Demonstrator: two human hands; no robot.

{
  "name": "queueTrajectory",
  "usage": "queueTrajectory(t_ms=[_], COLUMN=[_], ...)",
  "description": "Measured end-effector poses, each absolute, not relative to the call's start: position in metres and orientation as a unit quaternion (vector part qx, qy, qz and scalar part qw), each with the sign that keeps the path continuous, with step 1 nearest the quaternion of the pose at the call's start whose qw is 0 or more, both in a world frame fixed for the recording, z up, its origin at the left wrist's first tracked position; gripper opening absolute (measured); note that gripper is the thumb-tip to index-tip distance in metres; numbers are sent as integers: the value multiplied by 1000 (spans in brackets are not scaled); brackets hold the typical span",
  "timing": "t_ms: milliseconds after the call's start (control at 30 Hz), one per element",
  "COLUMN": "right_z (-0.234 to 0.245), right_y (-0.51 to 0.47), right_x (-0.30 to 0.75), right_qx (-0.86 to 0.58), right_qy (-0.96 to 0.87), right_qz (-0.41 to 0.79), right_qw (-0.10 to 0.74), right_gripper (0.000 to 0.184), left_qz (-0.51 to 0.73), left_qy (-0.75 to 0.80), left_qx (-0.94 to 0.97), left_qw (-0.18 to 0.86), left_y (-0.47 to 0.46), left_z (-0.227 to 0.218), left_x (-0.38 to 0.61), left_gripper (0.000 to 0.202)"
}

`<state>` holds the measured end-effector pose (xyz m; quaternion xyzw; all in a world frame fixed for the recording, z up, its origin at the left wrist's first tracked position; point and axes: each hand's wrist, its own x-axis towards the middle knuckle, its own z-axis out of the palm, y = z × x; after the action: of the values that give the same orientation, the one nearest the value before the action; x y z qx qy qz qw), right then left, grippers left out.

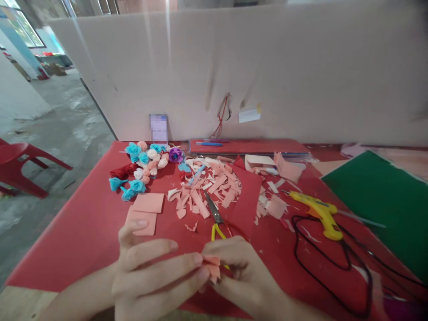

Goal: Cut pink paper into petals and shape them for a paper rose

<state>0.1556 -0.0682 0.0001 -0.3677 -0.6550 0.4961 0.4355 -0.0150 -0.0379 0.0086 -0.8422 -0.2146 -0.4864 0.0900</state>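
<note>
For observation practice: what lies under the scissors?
Pink paper scraps lie under the blades of the scissors, on the red table cover. The right hand hides part of the handles and whatever lies beneath.

Obstacles: scissors (214, 214) at 12 o'clock, just beyond right hand (242, 272); paper scraps (203, 189) heaped behind them; pink squares (144, 213) at 11, near left hand (150, 272); glue gun (319, 211) and black cord (334, 263) at 2 to 3. Free passage: bare red table (73, 240) at 9 to 10.
</note>
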Motion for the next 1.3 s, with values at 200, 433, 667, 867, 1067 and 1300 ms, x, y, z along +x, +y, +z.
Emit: queueTrajectory(t_ms=[200, 433, 667, 867, 1067, 1300], right_z=[3, 0, -4, -5, -2, 5], right_y=[-69, -69, -71, -70, -72, -70], right_x=[156, 155, 156, 155, 154, 155], right_qx=[-373, -383, -391, -375, -393, -406], right_qy=[-654, -643, -641, -647, -671, -713], right_qz=[503, 499, 497, 475, 427, 350], right_qw=[425, 437, 436, 464, 461, 452], right_gripper=[29, 25, 23, 26, 25, 25], left_qz=[-453, -511, -509, -557, -569, -426], left_qy=[-229, -285, -281, -290, -295, -280], left_qx=[-855, -807, -809, -775, -766, -853], left_qw=[107, 78, 84, 72, 56, 111], left_y=[-41, -46, -46, -48, -52, -48], left_z=[3, -3, -2, 1, -5, -23], left_x=[-17, -11, -9, -1, 2, -14], left_gripper=[28, 31, 27, 26, 23, 31])
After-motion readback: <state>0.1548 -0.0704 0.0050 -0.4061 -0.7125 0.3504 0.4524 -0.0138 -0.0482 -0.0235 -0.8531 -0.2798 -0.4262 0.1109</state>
